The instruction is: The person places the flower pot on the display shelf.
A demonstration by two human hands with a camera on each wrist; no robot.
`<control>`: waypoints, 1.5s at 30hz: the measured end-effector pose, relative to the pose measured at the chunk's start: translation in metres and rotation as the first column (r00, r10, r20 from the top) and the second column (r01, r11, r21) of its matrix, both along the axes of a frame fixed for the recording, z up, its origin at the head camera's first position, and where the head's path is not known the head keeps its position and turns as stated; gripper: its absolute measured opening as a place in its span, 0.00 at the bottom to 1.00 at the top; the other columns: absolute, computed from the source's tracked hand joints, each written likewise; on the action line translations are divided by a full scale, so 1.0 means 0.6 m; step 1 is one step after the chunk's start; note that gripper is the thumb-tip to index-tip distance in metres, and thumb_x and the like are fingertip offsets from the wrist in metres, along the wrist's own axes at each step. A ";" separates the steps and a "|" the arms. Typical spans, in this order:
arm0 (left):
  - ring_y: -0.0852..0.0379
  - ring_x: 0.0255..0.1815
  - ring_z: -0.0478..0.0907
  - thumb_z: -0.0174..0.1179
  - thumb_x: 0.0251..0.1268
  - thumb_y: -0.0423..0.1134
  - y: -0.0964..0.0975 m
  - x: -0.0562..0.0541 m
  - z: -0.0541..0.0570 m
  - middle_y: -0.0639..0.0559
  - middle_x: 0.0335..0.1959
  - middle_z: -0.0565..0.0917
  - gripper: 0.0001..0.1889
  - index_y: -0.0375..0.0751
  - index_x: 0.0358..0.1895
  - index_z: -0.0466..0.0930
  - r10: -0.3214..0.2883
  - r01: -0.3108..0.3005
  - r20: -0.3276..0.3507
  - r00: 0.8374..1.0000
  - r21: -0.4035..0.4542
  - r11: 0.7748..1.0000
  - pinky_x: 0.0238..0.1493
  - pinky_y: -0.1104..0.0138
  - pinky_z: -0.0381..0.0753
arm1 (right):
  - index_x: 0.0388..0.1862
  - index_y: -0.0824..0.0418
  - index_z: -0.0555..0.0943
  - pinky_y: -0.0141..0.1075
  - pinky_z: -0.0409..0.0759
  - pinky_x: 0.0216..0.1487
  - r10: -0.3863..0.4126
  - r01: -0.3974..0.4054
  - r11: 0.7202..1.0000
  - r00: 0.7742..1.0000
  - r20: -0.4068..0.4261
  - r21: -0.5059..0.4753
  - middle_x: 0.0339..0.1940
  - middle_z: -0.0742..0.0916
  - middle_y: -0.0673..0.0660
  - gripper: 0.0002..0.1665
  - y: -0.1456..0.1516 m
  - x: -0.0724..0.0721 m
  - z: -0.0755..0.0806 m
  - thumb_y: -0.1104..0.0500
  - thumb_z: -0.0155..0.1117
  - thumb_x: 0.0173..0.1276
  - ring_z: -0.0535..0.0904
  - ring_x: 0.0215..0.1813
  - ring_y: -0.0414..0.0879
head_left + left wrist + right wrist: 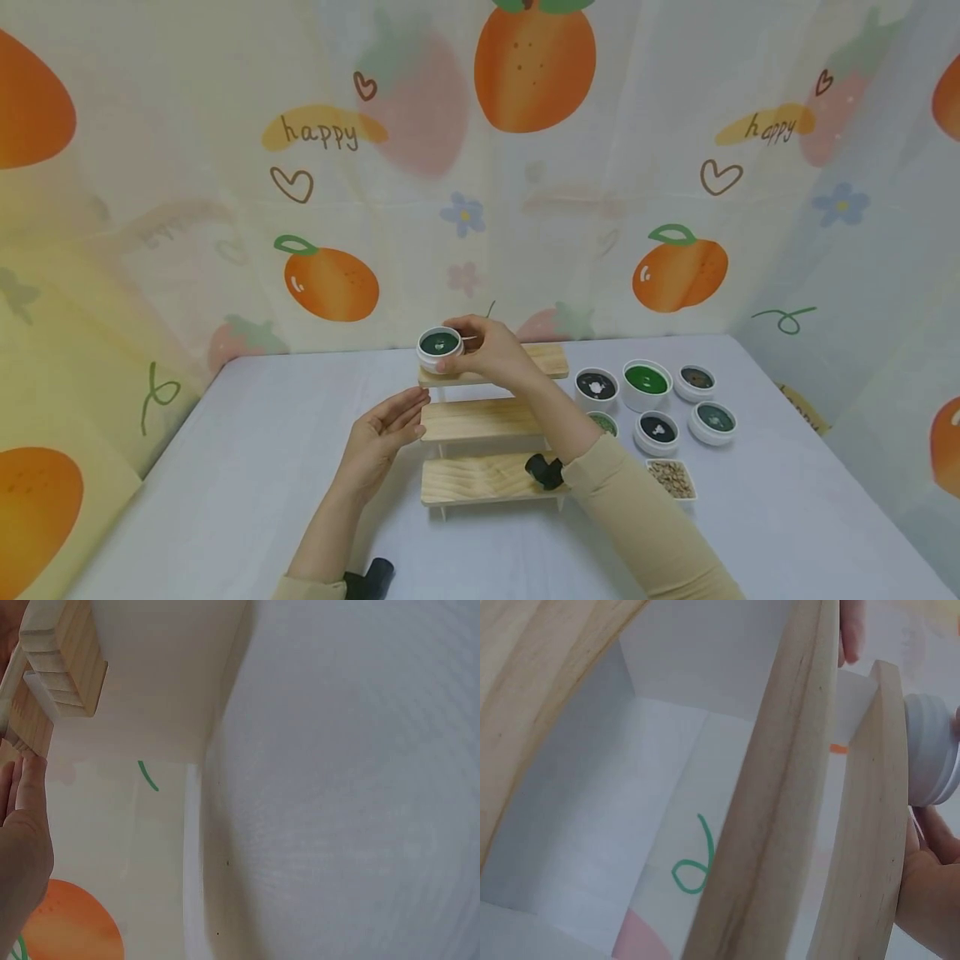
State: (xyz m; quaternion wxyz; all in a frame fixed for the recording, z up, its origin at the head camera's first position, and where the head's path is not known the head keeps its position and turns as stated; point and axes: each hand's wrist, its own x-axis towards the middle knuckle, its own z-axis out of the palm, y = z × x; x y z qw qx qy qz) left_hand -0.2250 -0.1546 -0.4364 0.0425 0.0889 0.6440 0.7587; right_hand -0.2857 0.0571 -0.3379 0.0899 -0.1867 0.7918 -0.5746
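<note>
A small white round cup (439,348) with dark green contents is at the left end of the top wooden shelf (551,360). My right hand (497,350) grips this cup from its right side. In the right wrist view, the base of the white cup (928,750) meets the shelf board. Beside the left end of the middle wooden shelf (472,419) is my left hand (380,440), its fingers fairly straight and reaching up to the stand's edge. In the left wrist view those fingertips (31,776) touch a board end. The lowest wooden shelf (480,481) stands in front.
Right of the stand are several white cups, including a bright green one (647,382), a dark one (597,385) and a dark green one (714,421). A white square dish of beige pieces (671,479) lies nearer. A fruit-print cloth (555,225) hangs behind the white table (300,433).
</note>
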 end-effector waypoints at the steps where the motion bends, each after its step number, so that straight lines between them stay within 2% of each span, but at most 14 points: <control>1: 0.67 0.59 0.80 0.59 0.59 0.20 0.000 0.000 0.000 0.29 0.71 0.68 0.32 0.25 0.70 0.64 -0.002 0.002 0.000 1.000 0.002 1.000 0.64 0.74 0.80 | 0.67 0.55 0.73 0.38 0.84 0.58 0.002 -0.002 1.000 1.000 -0.001 -0.001 0.59 0.84 0.53 0.40 0.001 0.001 0.000 0.55 0.78 0.55 0.82 0.58 0.48; 8: 0.68 0.59 0.80 0.60 0.59 0.20 -0.001 0.002 -0.001 0.30 0.71 0.69 0.33 0.25 0.70 0.63 -0.001 0.001 -0.004 1.000 0.001 1.000 0.64 0.75 0.80 | 0.68 0.55 0.73 0.45 0.80 0.69 -0.008 0.008 1.000 1.000 -0.005 -0.006 0.63 0.82 0.55 0.42 0.013 0.005 0.001 0.56 0.79 0.53 0.79 0.63 0.50; 17: 0.67 0.59 0.80 0.60 0.59 0.20 -0.001 0.004 -0.003 0.37 0.68 0.75 0.32 0.25 0.69 0.64 0.003 -0.003 -0.002 1.000 0.005 1.000 0.64 0.74 0.80 | 0.68 0.54 0.72 0.48 0.76 0.73 -0.023 0.023 1.000 1.000 -0.019 -0.010 0.68 0.78 0.57 0.42 0.046 0.016 0.013 0.55 0.79 0.54 0.74 0.71 0.52; 20: 0.67 0.59 0.81 0.60 0.59 0.20 -0.001 0.005 -0.002 0.35 0.68 0.74 0.32 0.25 0.69 0.64 0.010 -0.010 0.001 1.000 0.002 1.000 0.64 0.74 0.80 | 0.69 0.55 0.71 0.48 0.74 0.75 -0.026 0.026 1.000 0.999 -0.029 -0.016 0.68 0.79 0.57 0.42 0.063 0.020 0.021 0.56 0.78 0.56 0.73 0.72 0.54; 25: 0.67 0.59 0.80 0.59 0.59 0.20 -0.002 0.004 -0.002 0.31 0.70 0.71 0.32 0.25 0.69 0.65 0.008 -0.008 -0.005 1.000 -0.001 1.000 0.64 0.74 0.80 | 0.69 0.58 0.71 0.47 0.73 0.76 -0.034 0.031 0.999 0.997 -0.065 -0.041 0.68 0.79 0.58 0.40 0.092 0.026 0.031 0.58 0.76 0.57 0.73 0.71 0.54; 29: 0.67 0.60 0.80 0.60 0.59 0.20 -0.003 0.004 -0.004 0.41 0.66 0.77 0.32 0.25 0.69 0.64 0.004 -0.004 -0.008 1.000 0.001 1.000 0.65 0.74 0.80 | 0.69 0.56 0.71 0.45 0.73 0.76 -0.048 0.046 0.998 0.997 -0.059 -0.050 0.68 0.78 0.57 0.40 0.112 0.035 0.034 0.58 0.76 0.58 0.73 0.72 0.53; 31: 0.67 0.59 0.80 0.60 0.59 0.20 -0.004 0.004 -0.004 0.43 0.65 0.78 0.32 0.25 0.69 0.64 0.007 -0.007 -0.005 1.000 0.004 1.000 0.65 0.74 0.80 | 0.69 0.54 0.72 0.44 0.74 0.76 -0.057 0.054 0.997 0.997 -0.056 -0.049 0.68 0.79 0.56 0.40 0.121 0.040 0.035 0.57 0.76 0.58 0.74 0.71 0.53; 36: 0.67 0.60 0.80 0.59 0.59 0.20 -0.001 0.006 -0.003 0.30 0.71 0.69 0.32 0.26 0.69 0.64 0.011 -0.011 0.010 1.000 0.005 1.000 0.65 0.74 0.80 | 0.68 0.54 0.72 0.43 0.75 0.75 -0.075 0.071 0.997 0.994 -0.078 -0.043 0.66 0.80 0.55 0.38 0.147 0.050 0.034 0.56 0.76 0.58 0.77 0.69 0.51; 38: 0.67 0.60 0.80 0.60 0.59 0.20 -0.001 0.006 -0.001 0.28 0.71 0.68 0.32 0.26 0.69 0.64 0.011 -0.011 0.012 1.000 0.005 1.000 0.64 0.74 0.80 | 0.68 0.54 0.72 0.41 0.76 0.74 -0.075 0.071 0.997 0.993 -0.091 -0.038 0.66 0.80 0.55 0.38 0.160 0.054 0.035 0.56 0.75 0.59 0.77 0.69 0.51; 45: 0.67 0.60 0.80 0.61 0.59 0.22 -0.002 0.004 0.002 0.34 0.69 0.73 0.32 0.26 0.69 0.65 0.004 -0.004 0.000 1.000 -0.003 1.000 0.65 0.74 0.80 | 0.67 0.55 0.74 0.29 0.78 0.69 -0.092 0.091 0.996 0.986 -0.135 -0.019 0.66 0.80 0.56 0.35 0.209 0.066 0.034 0.58 0.74 0.61 0.76 0.69 0.52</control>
